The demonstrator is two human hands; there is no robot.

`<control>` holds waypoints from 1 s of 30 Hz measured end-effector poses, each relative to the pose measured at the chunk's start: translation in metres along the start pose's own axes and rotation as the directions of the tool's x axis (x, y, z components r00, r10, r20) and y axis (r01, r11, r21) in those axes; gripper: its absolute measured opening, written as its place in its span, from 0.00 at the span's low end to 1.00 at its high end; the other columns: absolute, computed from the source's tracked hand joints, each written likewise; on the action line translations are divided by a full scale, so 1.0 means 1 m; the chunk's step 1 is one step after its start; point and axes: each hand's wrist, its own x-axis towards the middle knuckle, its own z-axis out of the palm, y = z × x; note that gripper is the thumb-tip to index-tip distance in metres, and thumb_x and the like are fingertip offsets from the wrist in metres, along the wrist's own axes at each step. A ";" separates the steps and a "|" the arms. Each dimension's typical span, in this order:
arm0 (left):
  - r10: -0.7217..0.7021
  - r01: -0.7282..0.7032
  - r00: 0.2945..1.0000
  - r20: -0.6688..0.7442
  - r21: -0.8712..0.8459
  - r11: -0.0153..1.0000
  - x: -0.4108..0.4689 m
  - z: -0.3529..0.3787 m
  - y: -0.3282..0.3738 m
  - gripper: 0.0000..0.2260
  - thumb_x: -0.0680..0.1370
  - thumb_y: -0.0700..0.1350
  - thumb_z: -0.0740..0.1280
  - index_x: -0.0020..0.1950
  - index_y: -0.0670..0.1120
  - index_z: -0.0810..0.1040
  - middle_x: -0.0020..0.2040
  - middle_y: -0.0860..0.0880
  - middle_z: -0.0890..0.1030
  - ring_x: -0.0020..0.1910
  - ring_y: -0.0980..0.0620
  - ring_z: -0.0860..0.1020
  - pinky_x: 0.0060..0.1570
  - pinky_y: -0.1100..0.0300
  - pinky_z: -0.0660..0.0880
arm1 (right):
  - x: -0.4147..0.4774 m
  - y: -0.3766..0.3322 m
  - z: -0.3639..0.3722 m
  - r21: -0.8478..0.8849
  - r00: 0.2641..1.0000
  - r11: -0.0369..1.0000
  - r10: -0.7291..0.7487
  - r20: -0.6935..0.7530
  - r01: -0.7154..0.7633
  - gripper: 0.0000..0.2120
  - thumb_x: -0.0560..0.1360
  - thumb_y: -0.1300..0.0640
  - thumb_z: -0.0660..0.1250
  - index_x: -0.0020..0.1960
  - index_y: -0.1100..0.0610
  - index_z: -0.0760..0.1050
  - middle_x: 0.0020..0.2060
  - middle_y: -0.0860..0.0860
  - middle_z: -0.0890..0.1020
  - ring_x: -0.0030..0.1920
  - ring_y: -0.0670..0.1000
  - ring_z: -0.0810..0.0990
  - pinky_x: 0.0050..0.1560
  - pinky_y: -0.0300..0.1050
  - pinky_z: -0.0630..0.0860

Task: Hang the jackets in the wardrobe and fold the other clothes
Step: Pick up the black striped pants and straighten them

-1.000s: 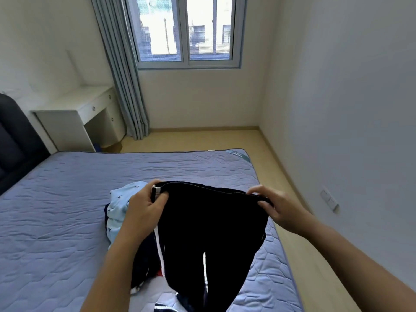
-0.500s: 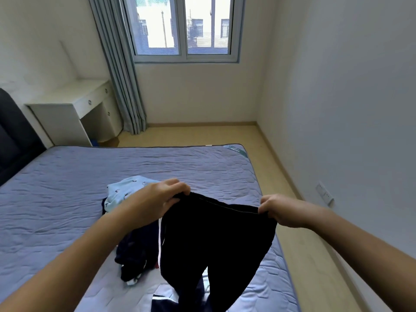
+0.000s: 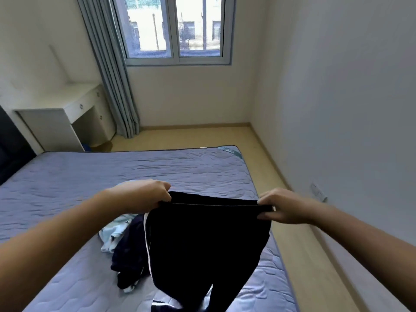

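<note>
A pair of black trousers [image 3: 207, 239] with a white side stripe hangs in the air over the bed [image 3: 90, 176]. My left hand [image 3: 144, 194] pinches the left end of the waistband. My right hand [image 3: 283, 206] pinches the right end, and the band is stretched flat between them. The legs hang down toward the mattress. Under my left arm lies a pile with a light blue patterned garment [image 3: 112, 235] and a dark navy garment [image 3: 128, 260]. A navy piece with white stripes [image 3: 162, 305] shows at the bottom edge.
A white desk [image 3: 67, 113] stands at the back left beside a grey curtain [image 3: 110, 70] and a window [image 3: 177, 28]. Wooden floor [image 3: 299, 233] runs along the bed's right side by the wall. A dark headboard [image 3: 11, 149] is at the far left.
Both hands have moved further apart and lifted, pulling the waistband straight. My view has tilted down and the light blue garment is now mostly hidden under my left arm.
</note>
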 end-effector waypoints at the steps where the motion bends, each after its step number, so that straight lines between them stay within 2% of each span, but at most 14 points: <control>1: -0.008 0.007 0.999 0.034 0.029 1.000 -0.001 -0.008 -0.005 0.08 0.80 0.48 0.59 0.49 0.47 0.76 0.46 0.50 0.68 0.41 0.50 0.72 0.42 0.56 0.70 | 0.001 0.000 -0.010 0.034 1.000 0.999 -0.017 -0.026 0.018 0.09 0.74 0.53 0.66 0.38 0.55 0.76 0.29 0.41 0.72 0.31 0.40 0.72 0.38 0.42 0.70; 3: -0.031 0.027 0.998 0.061 0.063 0.998 -0.004 -0.024 -0.017 0.11 0.80 0.51 0.61 0.52 0.45 0.77 0.48 0.50 0.70 0.44 0.52 0.73 0.41 0.62 0.65 | 0.003 -0.002 -0.030 0.056 0.998 0.998 -0.029 -0.064 0.033 0.06 0.74 0.56 0.67 0.39 0.55 0.78 0.27 0.40 0.73 0.31 0.39 0.73 0.37 0.37 0.69; 5: -0.049 0.048 0.999 0.013 0.094 0.994 -0.009 -0.035 -0.033 0.13 0.80 0.54 0.61 0.51 0.45 0.77 0.48 0.51 0.70 0.45 0.52 0.74 0.42 0.65 0.64 | 0.006 -0.005 -0.046 0.022 0.997 0.999 -0.047 -0.065 0.048 0.06 0.75 0.59 0.68 0.39 0.56 0.79 0.27 0.42 0.73 0.30 0.43 0.73 0.36 0.36 0.68; 9: -0.062 0.081 0.985 -0.161 0.115 0.990 -0.023 -0.064 -0.055 0.14 0.78 0.57 0.63 0.46 0.47 0.78 0.44 0.55 0.72 0.40 0.56 0.74 0.41 0.65 0.68 | 0.014 -0.014 -0.069 -0.181 0.997 0.981 -0.072 -0.020 0.067 0.10 0.71 0.49 0.64 0.35 0.50 0.68 0.28 0.47 0.72 0.30 0.47 0.68 0.35 0.44 0.69; 12: -0.015 0.065 0.952 -0.306 0.153 0.986 -0.034 -0.086 -0.066 0.14 0.76 0.59 0.65 0.44 0.49 0.79 0.43 0.56 0.76 0.39 0.54 0.78 0.38 0.64 0.68 | 0.021 -0.018 -0.096 -0.246 0.999 0.969 -0.023 -0.026 0.016 0.12 0.73 0.44 0.65 0.36 0.49 0.69 0.32 0.48 0.75 0.34 0.47 0.71 0.39 0.47 0.72; 15: -0.018 0.119 0.906 -0.424 0.213 0.970 -0.048 -0.107 -0.080 0.23 0.72 0.69 0.55 0.41 0.52 0.77 0.39 0.58 0.76 0.36 0.56 0.78 0.31 0.64 0.66 | 0.023 -0.014 -0.131 -0.246 0.997 0.968 0.032 -0.064 -0.046 0.14 0.76 0.50 0.65 0.34 0.55 0.71 0.29 0.50 0.74 0.31 0.47 0.70 0.38 0.46 0.69; 17: -0.055 0.163 0.871 -0.489 0.182 0.970 -0.061 -0.120 -0.093 0.30 0.69 0.74 0.46 0.40 0.53 0.77 0.36 0.60 0.75 0.32 0.59 0.75 0.27 0.69 0.62 | 0.021 -0.007 -0.156 -0.249 0.991 0.961 0.098 -0.092 -0.118 0.17 0.76 0.51 0.65 0.30 0.52 0.67 0.25 0.48 0.70 0.28 0.46 0.68 0.35 0.42 0.66; 18: -0.066 0.170 0.850 -0.523 0.152 0.974 -0.064 -0.126 -0.097 0.32 0.69 0.75 0.45 0.40 0.54 0.78 0.35 0.61 0.76 0.31 0.60 0.74 0.27 0.71 0.60 | 0.021 -0.006 -0.168 -0.241 0.986 0.959 0.124 -0.110 -0.147 0.19 0.77 0.52 0.66 0.29 0.52 0.66 0.24 0.48 0.69 0.27 0.46 0.67 0.34 0.41 0.65; 20: -0.102 0.170 0.833 -0.543 0.076 0.982 -0.059 -0.139 -0.099 0.27 0.70 0.72 0.54 0.43 0.53 0.81 0.36 0.60 0.77 0.30 0.62 0.72 0.29 0.73 0.60 | 0.026 -0.009 -0.189 -0.187 0.981 0.970 0.130 -0.146 -0.157 0.20 0.77 0.52 0.66 0.28 0.51 0.65 0.24 0.47 0.67 0.27 0.46 0.65 0.32 0.40 0.63; 22: -0.152 0.203 0.835 -0.530 0.040 0.978 -0.047 -0.154 -0.094 0.17 0.72 0.63 0.65 0.47 0.52 0.83 0.36 0.59 0.77 0.31 0.63 0.71 0.31 0.73 0.61 | 0.036 -0.019 -0.200 -0.131 0.980 0.982 0.117 -0.163 -0.139 0.20 0.76 0.54 0.67 0.28 0.54 0.65 0.24 0.47 0.65 0.26 0.46 0.63 0.30 0.38 0.61; 23: -0.180 0.222 0.824 -0.537 0.014 0.975 -0.043 -0.162 -0.091 0.16 0.72 0.61 0.67 0.47 0.51 0.84 0.35 0.58 0.76 0.31 0.62 0.72 0.31 0.72 0.62 | 0.041 -0.023 -0.203 -0.119 0.979 0.984 0.111 -0.168 -0.132 0.21 0.76 0.54 0.67 0.27 0.54 0.65 0.24 0.47 0.64 0.26 0.46 0.62 0.30 0.38 0.60; 26: -0.260 0.219 0.787 -0.560 -0.142 0.966 -0.049 -0.176 -0.091 0.18 0.70 0.63 0.67 0.45 0.49 0.83 0.29 0.59 0.76 0.30 0.60 0.75 0.30 0.71 0.65 | 0.040 -0.025 -0.212 -0.024 0.964 0.991 0.121 -0.236 -0.130 0.20 0.75 0.54 0.68 0.27 0.53 0.68 0.20 0.45 0.65 0.25 0.45 0.63 0.30 0.37 0.60; 29: -0.286 0.179 0.790 -0.543 -0.241 0.954 -0.054 -0.189 -0.090 0.08 0.72 0.50 0.73 0.47 0.47 0.84 0.25 0.65 0.75 0.30 0.65 0.75 0.33 0.73 0.69 | 0.037 -0.026 -0.230 0.073 0.936 0.992 0.119 -0.331 -0.101 0.21 0.75 0.54 0.69 0.26 0.56 0.69 0.20 0.44 0.63 0.24 0.45 0.61 0.29 0.37 0.59; 30: -0.274 0.158 0.780 -0.562 -0.247 0.956 -0.053 -0.196 -0.087 0.07 0.72 0.47 0.73 0.48 0.48 0.84 0.25 0.64 0.75 0.30 0.67 0.75 0.34 0.74 0.69 | 0.038 -0.029 -0.235 0.119 0.930 0.990 0.109 -0.352 -0.071 0.21 0.74 0.55 0.70 0.25 0.58 0.69 0.21 0.45 0.63 0.25 0.46 0.61 0.29 0.38 0.58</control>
